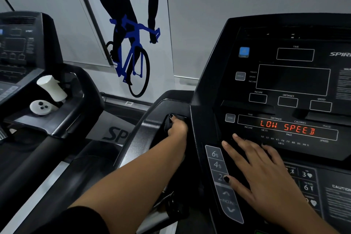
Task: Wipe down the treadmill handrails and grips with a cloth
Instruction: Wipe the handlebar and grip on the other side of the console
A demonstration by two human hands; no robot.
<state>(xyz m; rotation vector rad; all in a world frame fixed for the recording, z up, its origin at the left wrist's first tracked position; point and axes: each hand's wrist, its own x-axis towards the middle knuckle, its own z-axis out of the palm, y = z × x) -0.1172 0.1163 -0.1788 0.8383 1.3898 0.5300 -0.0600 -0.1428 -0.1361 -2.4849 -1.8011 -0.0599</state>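
Your left hand [177,126] is closed around a dark cloth [169,122], pressed into the recess at the left side of the treadmill console [284,85], at the top of the curved left handrail [136,131]. Your right hand [262,175] lies flat with fingers spread on the console panel, just below the red display [287,128] reading "LOW SPEED" and beside the incline buttons [218,165]. It grips nothing. On the neighbouring treadmill [28,43] to your left, a white bottle [51,87] and a white controller [40,107] rest in the tray.
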